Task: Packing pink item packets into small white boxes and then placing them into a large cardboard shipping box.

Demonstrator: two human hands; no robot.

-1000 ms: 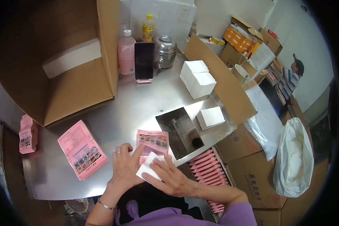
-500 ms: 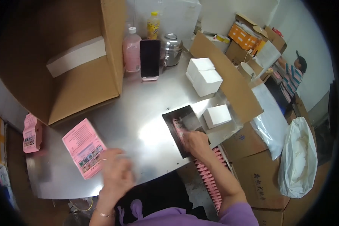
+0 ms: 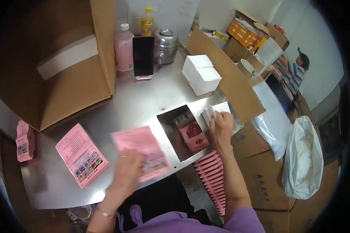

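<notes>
My left hand point(image 3: 129, 171) is over a pink printed leaflet point(image 3: 138, 140), gripping it above the metal table; both are blurred by motion. Left of it lies a thick stack of the same pink leaflets point(image 3: 81, 155). My right hand point(image 3: 222, 130) is on a small white paper stack point(image 3: 222, 107), with the fingers bent around a thin white piece point(image 3: 209, 115) at its left side. Between the hands, a rectangular opening point(image 3: 171, 134) in the tabletop holds a pink packet point(image 3: 194, 134) with dark round marks.
A large open carton point(image 3: 72, 103) stands at the back left. Behind are a phone point(image 3: 143, 58) on a stand, bottles point(image 3: 124, 48) and a metal pot point(image 3: 167, 48). White blocks point(image 3: 202, 73) and a cardboard panel point(image 3: 225, 70) are at right. Pink packets point(image 3: 210, 174) sit below the edge.
My right hand has left the opening and moved to the small white stack. My left hand has drawn a pink leaflet rightward from the stack. The view has shifted slightly.
</notes>
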